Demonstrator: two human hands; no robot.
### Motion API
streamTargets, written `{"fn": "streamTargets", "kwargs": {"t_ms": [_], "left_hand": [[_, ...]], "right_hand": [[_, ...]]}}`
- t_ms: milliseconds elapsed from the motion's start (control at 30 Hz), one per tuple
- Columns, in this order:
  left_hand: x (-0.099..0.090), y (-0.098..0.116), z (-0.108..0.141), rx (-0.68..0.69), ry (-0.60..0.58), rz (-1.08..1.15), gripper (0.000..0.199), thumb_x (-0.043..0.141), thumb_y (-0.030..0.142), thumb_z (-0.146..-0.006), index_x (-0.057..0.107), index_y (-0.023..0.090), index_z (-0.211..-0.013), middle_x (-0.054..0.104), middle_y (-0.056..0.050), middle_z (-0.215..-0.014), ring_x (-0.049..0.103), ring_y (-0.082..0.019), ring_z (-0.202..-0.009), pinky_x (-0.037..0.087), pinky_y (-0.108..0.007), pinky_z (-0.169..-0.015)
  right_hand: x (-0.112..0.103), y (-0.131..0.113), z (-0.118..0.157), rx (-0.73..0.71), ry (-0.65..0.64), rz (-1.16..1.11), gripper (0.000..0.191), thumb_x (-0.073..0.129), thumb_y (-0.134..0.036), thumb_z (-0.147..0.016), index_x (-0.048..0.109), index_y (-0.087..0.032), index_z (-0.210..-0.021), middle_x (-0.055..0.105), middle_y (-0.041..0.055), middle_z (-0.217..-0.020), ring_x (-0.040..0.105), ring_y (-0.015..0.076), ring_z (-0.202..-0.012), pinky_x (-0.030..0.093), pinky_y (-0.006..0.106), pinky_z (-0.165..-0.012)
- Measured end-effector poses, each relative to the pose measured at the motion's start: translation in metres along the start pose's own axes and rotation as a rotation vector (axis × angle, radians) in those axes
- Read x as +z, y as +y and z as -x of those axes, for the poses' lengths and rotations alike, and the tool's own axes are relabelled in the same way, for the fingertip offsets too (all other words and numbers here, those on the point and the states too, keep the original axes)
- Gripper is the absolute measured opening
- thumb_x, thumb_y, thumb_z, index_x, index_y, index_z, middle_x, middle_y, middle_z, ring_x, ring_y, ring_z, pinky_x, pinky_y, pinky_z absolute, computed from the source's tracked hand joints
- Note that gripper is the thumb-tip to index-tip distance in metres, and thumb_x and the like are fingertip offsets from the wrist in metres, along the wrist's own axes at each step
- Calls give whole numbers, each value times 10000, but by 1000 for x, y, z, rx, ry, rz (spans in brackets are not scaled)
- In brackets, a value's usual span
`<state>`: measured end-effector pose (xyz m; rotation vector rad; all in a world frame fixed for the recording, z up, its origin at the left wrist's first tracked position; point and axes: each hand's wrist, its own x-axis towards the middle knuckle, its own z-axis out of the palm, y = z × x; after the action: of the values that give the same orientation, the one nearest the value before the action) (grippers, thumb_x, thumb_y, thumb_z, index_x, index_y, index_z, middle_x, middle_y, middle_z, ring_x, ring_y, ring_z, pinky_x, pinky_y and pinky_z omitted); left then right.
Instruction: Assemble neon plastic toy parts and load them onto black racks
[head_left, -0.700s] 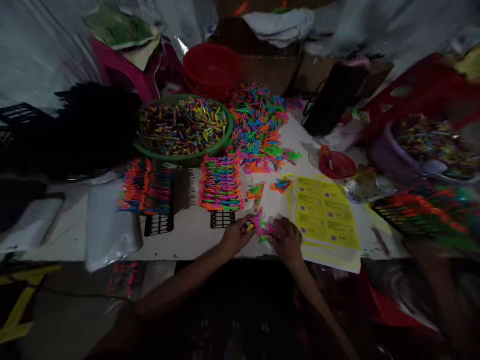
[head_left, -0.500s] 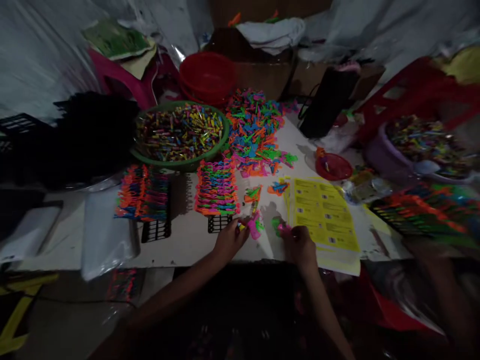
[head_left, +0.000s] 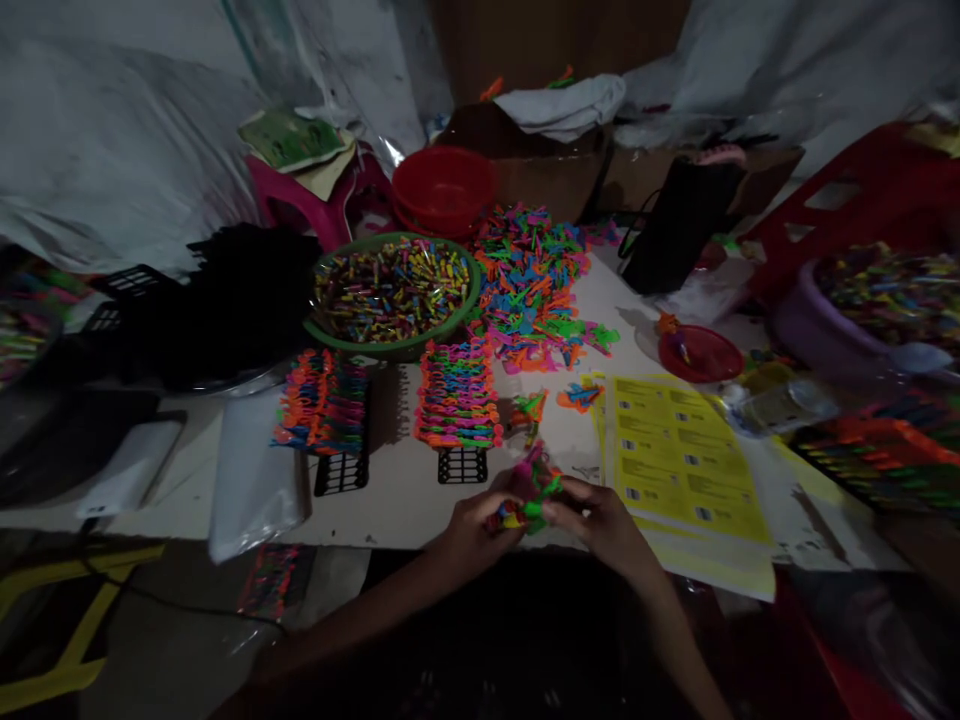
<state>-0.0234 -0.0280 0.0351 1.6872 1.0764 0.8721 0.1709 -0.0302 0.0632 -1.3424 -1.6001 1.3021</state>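
Observation:
My left hand (head_left: 480,525) is closed around small red and yellow pieces at the table's front edge. Just right of it, my right hand (head_left: 600,520) pinches a green plastic piece (head_left: 534,510). The hands almost meet, and a pink piece (head_left: 527,470) sticks up between them; which hand bears it is unclear. Beyond them lie an orange and green piece (head_left: 531,407) and a blue and orange one (head_left: 580,397). A black rack (head_left: 462,466) carries rows of colourful plastic pieces (head_left: 457,395), left of my hands.
A green basin (head_left: 397,350) of small coloured pieces stands behind the racks, beside a heap of bright plastic parts (head_left: 532,280). Yellow printed sheets (head_left: 682,450) lie right of my hands. Farther right are a red dish (head_left: 701,354) and a purple tub (head_left: 802,320).
My hands have come together, bringing the pink and green pieces between them. The camera view has shifted, so the table's contents appear lower and mostly farther right.

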Motion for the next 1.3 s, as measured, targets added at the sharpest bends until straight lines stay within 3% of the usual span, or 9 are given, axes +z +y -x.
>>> {"fn": "streamTargets", "kwargs": {"t_ms": [67,133,267,367,500,700,1067,1167,1300], "left_hand": [[2,3,-2,-157,23,183,228,634,341,-703,598,140,-804,595,5,-624,538,-95,-544,431,-197,-519],[3,6,-6,-319,57,391,295,668,389,-653,560,141,-771,521,43,-542,478,-73,-454,391,-187,-441],[-4,15,-10,-463,92,604,403,703,416,-593,522,163,-849,517,63,-567,449,-54,-415,321,-155,-363],[-11,17,-7,-500,29,593,399,681,401,-619,502,175,-895,537,63,-580,445,-54,-397,271,-140,-320],[-16,16,-3,-502,16,579,370,723,347,-573,508,162,-811,516,72,-538,451,-52,-404,298,-139,-338],[-14,8,-3,-485,-59,594,387,777,303,-499,565,131,-774,530,56,-582,482,-61,-470,412,-173,-412],[-4,2,2,-458,30,485,398,774,366,-523,590,136,-790,519,51,-603,447,-65,-510,404,-174,-439],[-4,5,5,-354,66,307,317,749,339,-578,632,154,-808,592,17,-682,522,-112,-620,455,-215,-567],[-3,6,6,-198,31,68,239,694,289,-665,675,184,-879,657,-25,-788,580,-162,-744,460,-245,-693]], "right_hand": [[7,1,-5,-86,138,112,235,645,-441,-693,683,-210,-708,608,27,-755,550,170,-752,443,266,-689],[22,1,-11,-131,222,54,231,626,-430,-711,670,-205,-696,603,37,-786,552,177,-786,446,267,-697],[50,-2,-17,62,394,-207,292,532,-467,-774,605,-187,-737,541,-18,-585,481,111,-531,395,214,-483],[54,-2,-17,93,427,-307,281,533,-461,-779,605,-190,-779,576,-16,-626,507,107,-554,402,207,-500],[50,1,-16,81,315,-359,252,552,-427,-778,638,-204,-858,642,1,-735,568,120,-638,437,214,-556],[55,2,-14,102,305,-471,268,552,-426,-776,658,-204,-884,678,31,-802,618,159,-717,488,268,-646],[60,4,-13,137,350,-385,261,550,-447,-765,646,-215,-838,672,39,-817,624,184,-754,509,333,-731],[66,8,-13,117,379,-381,258,535,-446,-775,631,-210,-819,665,39,-804,619,178,-761,499,322,-740],[81,16,-12,101,521,-436,236,519,-436,-787,590,-214,-818,651,21,-771,601,152,-710,480,272,-670]]}}
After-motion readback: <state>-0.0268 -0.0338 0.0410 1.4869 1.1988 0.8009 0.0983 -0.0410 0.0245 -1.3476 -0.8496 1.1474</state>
